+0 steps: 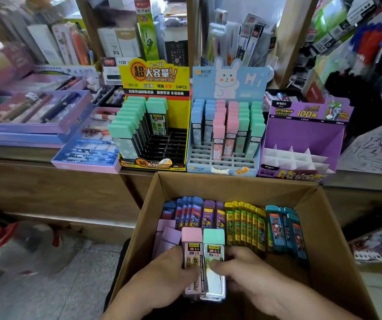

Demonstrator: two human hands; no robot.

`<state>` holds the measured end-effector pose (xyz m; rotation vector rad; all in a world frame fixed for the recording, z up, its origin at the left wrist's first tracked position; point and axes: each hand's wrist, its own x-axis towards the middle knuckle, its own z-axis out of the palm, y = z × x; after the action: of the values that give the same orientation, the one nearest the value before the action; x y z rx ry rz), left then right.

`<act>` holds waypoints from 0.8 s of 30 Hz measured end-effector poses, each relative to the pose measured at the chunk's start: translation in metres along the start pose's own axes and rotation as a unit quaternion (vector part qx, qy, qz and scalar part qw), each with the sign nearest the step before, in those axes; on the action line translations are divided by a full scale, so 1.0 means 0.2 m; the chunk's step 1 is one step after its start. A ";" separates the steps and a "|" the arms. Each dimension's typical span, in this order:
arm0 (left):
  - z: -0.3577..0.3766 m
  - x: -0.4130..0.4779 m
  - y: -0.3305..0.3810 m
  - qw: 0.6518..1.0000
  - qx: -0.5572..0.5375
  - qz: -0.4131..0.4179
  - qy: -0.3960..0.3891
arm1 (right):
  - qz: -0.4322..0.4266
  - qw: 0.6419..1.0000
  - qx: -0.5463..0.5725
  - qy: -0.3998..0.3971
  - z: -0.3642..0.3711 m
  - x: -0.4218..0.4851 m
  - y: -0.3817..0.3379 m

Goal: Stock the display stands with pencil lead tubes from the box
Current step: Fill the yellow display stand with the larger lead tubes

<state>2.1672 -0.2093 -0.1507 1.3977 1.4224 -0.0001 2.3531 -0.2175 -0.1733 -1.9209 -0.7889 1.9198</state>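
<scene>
Near, inside the cardboard box [208, 184], the left hand [162, 272] grips a pink-capped lead tube [192, 249]. The right hand [251, 271] pinches a green-capped lead tube [213, 249] touching beside it. Both tubes read "2B 0.5". On the far tabletop [12, 154], the yellow stand [154, 73] reads "24PCS" and the purple stand [305, 130] reads "ULTRAMAN".

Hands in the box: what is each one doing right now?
Left hand: grips the pink-capped tube.
Right hand: grips the mint-capped tube.

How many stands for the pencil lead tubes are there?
3: a yellow stand on the left, a blue bunny stand in the middle, and a purple stand on the right, side by side.
</scene>
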 end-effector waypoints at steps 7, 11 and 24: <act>0.02 0.02 -0.03 1.000 0.019 -0.012 0.017 | 0.016 0.999 0.028 -0.001 0.01 0.00 -0.01; 0.03 0.02 -0.04 0.996 0.053 -0.022 0.074 | 0.021 0.999 0.029 -0.012 0.03 0.01 0.00; 0.02 0.03 -0.05 0.996 0.034 -0.021 0.075 | 0.071 0.991 0.109 -0.043 0.07 0.05 0.02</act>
<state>2.1637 -0.2100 -0.1626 1.4485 1.5890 0.0305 2.3401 -0.2179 -0.1843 -1.8153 -0.4528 2.0881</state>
